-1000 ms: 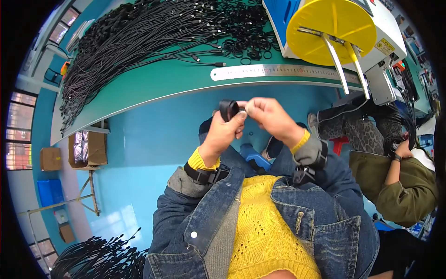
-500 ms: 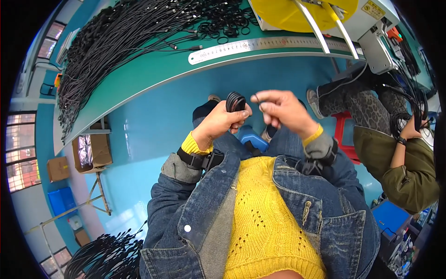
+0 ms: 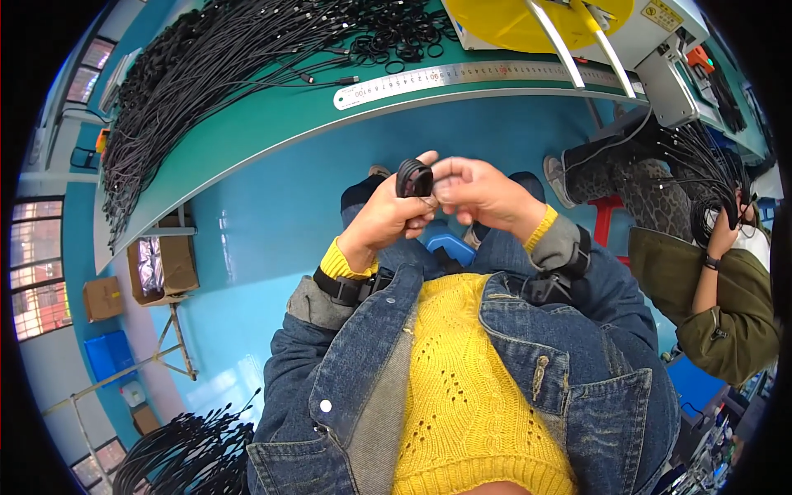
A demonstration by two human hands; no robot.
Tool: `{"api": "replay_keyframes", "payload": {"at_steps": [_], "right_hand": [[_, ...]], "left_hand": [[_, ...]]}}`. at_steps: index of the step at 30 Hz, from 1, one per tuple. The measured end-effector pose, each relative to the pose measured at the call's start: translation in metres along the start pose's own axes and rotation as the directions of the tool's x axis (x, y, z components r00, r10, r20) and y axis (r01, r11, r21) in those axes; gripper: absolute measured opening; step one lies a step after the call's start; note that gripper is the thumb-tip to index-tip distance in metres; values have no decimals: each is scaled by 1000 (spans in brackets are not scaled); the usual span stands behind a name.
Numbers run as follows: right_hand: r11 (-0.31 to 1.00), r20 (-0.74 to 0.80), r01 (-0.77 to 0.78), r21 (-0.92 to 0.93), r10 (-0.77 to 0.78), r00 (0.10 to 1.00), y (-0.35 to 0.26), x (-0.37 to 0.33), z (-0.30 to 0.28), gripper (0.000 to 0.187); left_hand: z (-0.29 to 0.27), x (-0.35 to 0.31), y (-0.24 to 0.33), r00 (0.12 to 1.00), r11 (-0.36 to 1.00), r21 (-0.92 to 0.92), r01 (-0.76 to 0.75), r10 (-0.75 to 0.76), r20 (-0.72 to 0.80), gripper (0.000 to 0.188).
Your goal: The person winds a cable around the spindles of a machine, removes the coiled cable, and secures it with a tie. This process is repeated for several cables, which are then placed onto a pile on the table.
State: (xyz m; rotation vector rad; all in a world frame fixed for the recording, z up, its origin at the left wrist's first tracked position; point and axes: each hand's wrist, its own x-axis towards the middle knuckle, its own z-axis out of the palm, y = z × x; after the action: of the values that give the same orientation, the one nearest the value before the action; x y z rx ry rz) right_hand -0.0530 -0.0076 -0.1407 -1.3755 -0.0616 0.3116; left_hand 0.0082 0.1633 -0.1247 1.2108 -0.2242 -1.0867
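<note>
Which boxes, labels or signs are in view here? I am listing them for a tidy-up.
Open cardboard box: on the floor under the bench's left end, brown, shiny liner.
Closed cardboard box: further left, brown, cube-shaped.
Blue crate: floor, lower left.
Warning label: yellow, on the white machine, top right.

Cable coil [image 3: 413, 177] between both hands, ruler [image 3: 487, 76] on bench [image 3: 272, 124] beyond.

A small black cable coil [image 3: 413, 178], wound into a tight ring, stands upright on edge just above centre frame, pinched between both hands over the blue floor.
</note>
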Motion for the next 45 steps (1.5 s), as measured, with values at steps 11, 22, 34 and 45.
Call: {"api": "replay_keyframes", "payload": {"at_steps": [11, 22, 34, 45], "right_hand": [[987, -229, -89, 130, 117, 966, -21, -3, -10, 10], [996, -34, -7, 84, 10, 999, -38, -10, 10, 5], [841, -438, -258, -475, 28, 898, 1, -35, -104, 9], [737, -670, 97, -669, -654, 350, -148, -105, -138, 13]], "left_hand": [[-8, 2, -4, 974, 977, -197, 79, -34, 223, 38], [-4, 1, -5, 974, 981, -100, 165, -146, 174, 34], [-19, -16, 0, 863, 956, -102, 276, -200, 463, 52], [-41, -9, -8, 927, 945, -269, 186, -78, 367, 38]]}}
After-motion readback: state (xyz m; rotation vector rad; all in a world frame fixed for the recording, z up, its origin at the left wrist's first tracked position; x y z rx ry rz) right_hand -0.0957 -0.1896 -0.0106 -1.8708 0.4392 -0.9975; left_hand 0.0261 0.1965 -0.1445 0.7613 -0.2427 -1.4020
